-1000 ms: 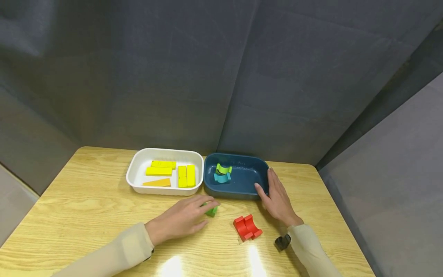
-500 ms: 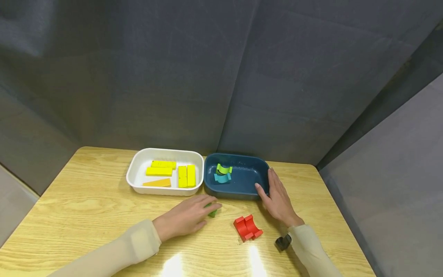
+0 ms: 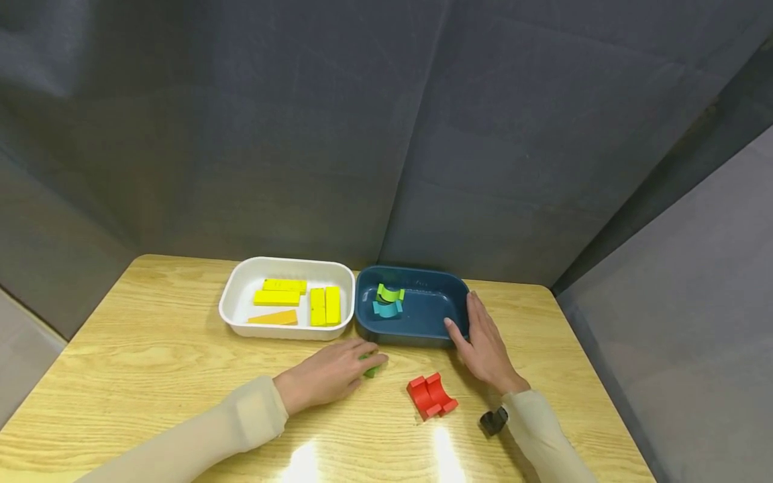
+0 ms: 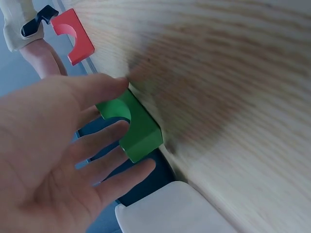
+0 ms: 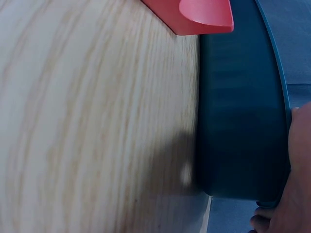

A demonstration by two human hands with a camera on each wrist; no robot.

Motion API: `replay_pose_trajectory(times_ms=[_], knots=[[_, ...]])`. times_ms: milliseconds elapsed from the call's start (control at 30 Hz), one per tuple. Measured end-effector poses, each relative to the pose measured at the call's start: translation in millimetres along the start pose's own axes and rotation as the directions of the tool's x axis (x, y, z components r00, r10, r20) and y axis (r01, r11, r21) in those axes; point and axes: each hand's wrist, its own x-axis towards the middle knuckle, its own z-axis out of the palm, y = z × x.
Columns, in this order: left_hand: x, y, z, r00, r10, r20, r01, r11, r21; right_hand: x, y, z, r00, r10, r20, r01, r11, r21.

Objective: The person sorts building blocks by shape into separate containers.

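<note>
My left hand [image 3: 329, 376] is at a green arch block [image 4: 138, 128] on the table, in front of the two trays. In the left wrist view its thumb lies at one end of the block and its fingers bend behind it. The head view shows only a bit of green under those fingers. My right hand [image 3: 486, 349] rests on the right end of a dark blue tray [image 3: 435, 329], fingers straight along its outside and thumb over the front rim. Two red arch blocks [image 3: 431, 397] lie side by side on the table between my hands.
Inside the blue tray are a lime arch block [image 3: 391, 294] and a teal arch block [image 3: 388, 309]. A white tray [image 3: 241, 322] stands against its left side, with several yellow blocks [image 3: 276, 298] and an orange wedge [image 3: 274, 318]. Dark cloth [image 3: 386, 134] hangs behind the table.
My left hand has shifted slightly right over the green arch block, and its thumb has drawn in toward the fingers. My right hand and both trays have stayed put.
</note>
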Motion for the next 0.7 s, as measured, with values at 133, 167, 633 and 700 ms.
replay_pose_trajectory(times_ms=[133, 167, 633, 700], knots=[[0.9, 0.2, 0.0, 1.0, -0.018, 0.009, 0.018, 1.0, -0.023, 1.0, -0.4, -0.6, 1.0, 0.001, 0.002, -0.001, 1.0, -0.002], [0.9, 0.4, -0.4, 1.0, -0.023, 0.013, 0.023, 0.999, -0.024, 1.3, -0.5, -0.9, 1.0, 0.002, 0.004, -0.002, 1.0, -0.001], [-1.3, 2.6, 0.8, 1.0, -0.011, 0.011, 0.011, 1.0, 0.021, -0.4, -2.0, -1.8, 1.0, 0.016, 0.014, -0.016, 1.0, -0.004], [-1.5, 3.2, -0.7, 1.0, -0.006, 0.002, 0.006, 1.0, 0.03, -0.4, -1.8, -1.5, 1.0, 0.016, 0.013, -0.016, 1.0, -0.003]])
